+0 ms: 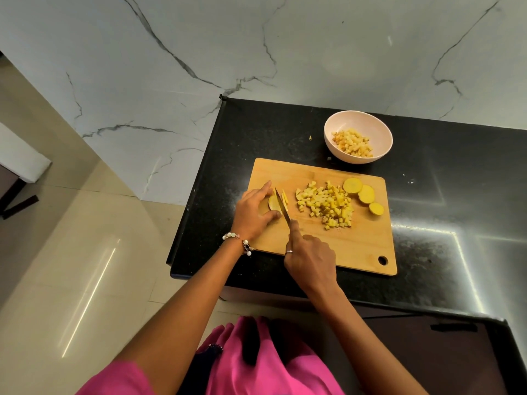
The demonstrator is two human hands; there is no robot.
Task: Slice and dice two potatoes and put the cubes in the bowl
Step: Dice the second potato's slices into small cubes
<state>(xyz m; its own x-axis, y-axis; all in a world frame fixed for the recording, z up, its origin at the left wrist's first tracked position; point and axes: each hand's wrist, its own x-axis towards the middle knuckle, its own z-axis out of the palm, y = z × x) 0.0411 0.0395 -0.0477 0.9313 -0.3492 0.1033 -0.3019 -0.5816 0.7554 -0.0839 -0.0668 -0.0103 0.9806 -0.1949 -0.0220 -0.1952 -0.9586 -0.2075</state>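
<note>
the left hand (252, 210) holds down the remaining yellow-fleshed, tan-skinned potato piece (272, 205) at the left end of the pale rectangular wooden cutting board (353, 252), fingers curled over its top and the thumb against its near side. the right hand (309, 259) is wrapped around the handle of a thin-bladed kitchen knife (282, 205), forefinger stretched along the spine, the blade standing at the potato's cut face. a couple of thin slices (284, 198) lean just beside the blade on its right.

in the middle of the board lies a loose heap of small yellow potato cubes (328, 205), and beyond it, near the right edge, three round yellow potato slices (365, 193) lie flat, the first two overlapping slightly. behind the board on the black speckled stone counter (456, 195) stands a round pale pink bowl (379, 129), already holding a layer of cubes.

raw potato is firm and dense, so it should take a clean downward cut without squashing, but the cut faces are wet and starchy (likely slick under the fingertips). the piece left is short, so the holding fingers sit near the blade; keeping them tucked back on the skin side, where the grip is drier, looks safest. the cubes are light and scatter easily; scooping them with a cupped hand, or on the flat of the blade, would suit better than pinching. the flat rounds should stack steadily for cutting into strips.
</note>
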